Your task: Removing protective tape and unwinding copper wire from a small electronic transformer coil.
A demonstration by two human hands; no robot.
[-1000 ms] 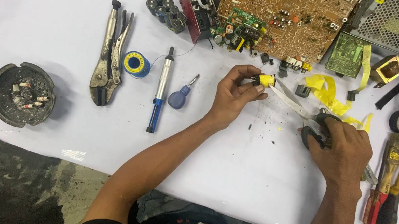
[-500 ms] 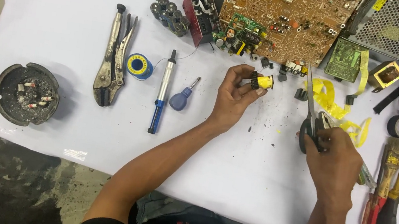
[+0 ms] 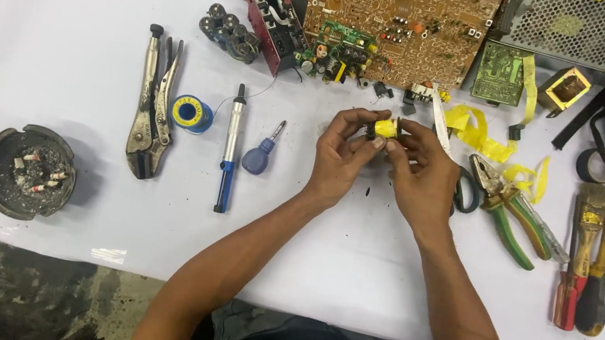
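Both of my hands meet over the white table in front of a large brown circuit board [image 3: 408,20]. My left hand [image 3: 342,156] pinches a small component wrapped in yellow tape [image 3: 386,129] between thumb and fingers. My right hand [image 3: 422,176] grips the same component from the right with its fingertips. Scissors [image 3: 442,128] lie on the table just behind my right hand, their handles partly hidden by it. Strips of yellow tape [image 3: 482,135] are scattered to the right.
Left of my hands lie a small blue screwdriver [image 3: 260,155], a blue and silver desoldering pump [image 3: 230,149], a solder spool [image 3: 190,113], locking pliers [image 3: 152,107] and an ashtray [image 3: 28,171]. Green-handled pliers [image 3: 517,222], a brush [image 3: 592,208] and screwdrivers [image 3: 582,296] lie at right.
My right hand has let go of the scissors, which now lie on the table, and has moved left to join my left hand on the yellow component.
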